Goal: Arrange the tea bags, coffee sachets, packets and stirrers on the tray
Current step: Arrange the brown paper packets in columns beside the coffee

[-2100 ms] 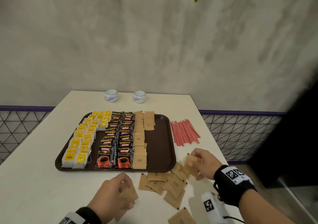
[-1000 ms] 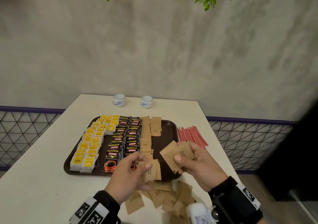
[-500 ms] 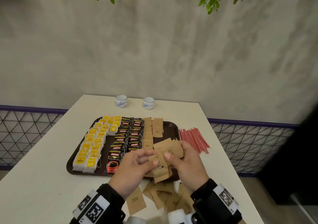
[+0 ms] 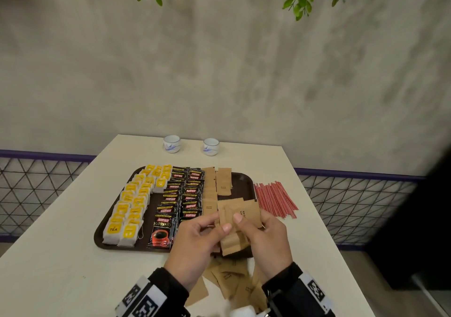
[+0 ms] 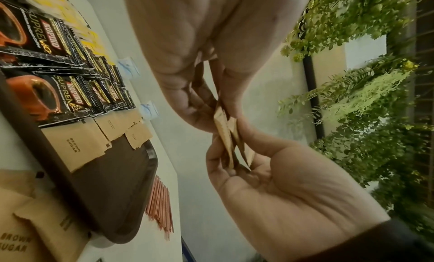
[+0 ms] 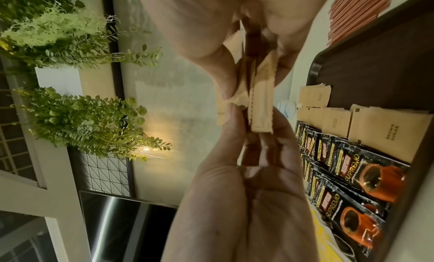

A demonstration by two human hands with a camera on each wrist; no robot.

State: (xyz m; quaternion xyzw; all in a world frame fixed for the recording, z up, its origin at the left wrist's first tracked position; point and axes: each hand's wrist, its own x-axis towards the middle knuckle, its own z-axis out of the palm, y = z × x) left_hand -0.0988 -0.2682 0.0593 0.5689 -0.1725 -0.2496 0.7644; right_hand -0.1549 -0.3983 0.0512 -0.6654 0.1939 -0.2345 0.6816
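Both hands meet above the near right edge of the brown tray (image 4: 245,182). My left hand (image 4: 220,222) and right hand (image 4: 246,222) together pinch a small stack of brown sugar packets (image 4: 241,215), held on edge in the left wrist view (image 5: 225,136) and the right wrist view (image 6: 260,106). On the tray lie rows of yellow tea bags (image 4: 136,202), black coffee sachets (image 4: 180,199) and a column of brown packets (image 4: 223,182). Several loose brown packets (image 4: 231,282) lie on the table below my hands. Red stirrers (image 4: 274,199) lie right of the tray.
Two small white cups (image 4: 172,143) (image 4: 211,146) stand at the table's far edge. The right part of the tray's floor is bare. A mesh railing (image 4: 341,207) runs behind the white table, whose right edge is close to the stirrers.
Both hands lifted packets off the table and came together over the tray's near edge. The two handfuls now overlap as one stack. The head camera tilted up slightly.
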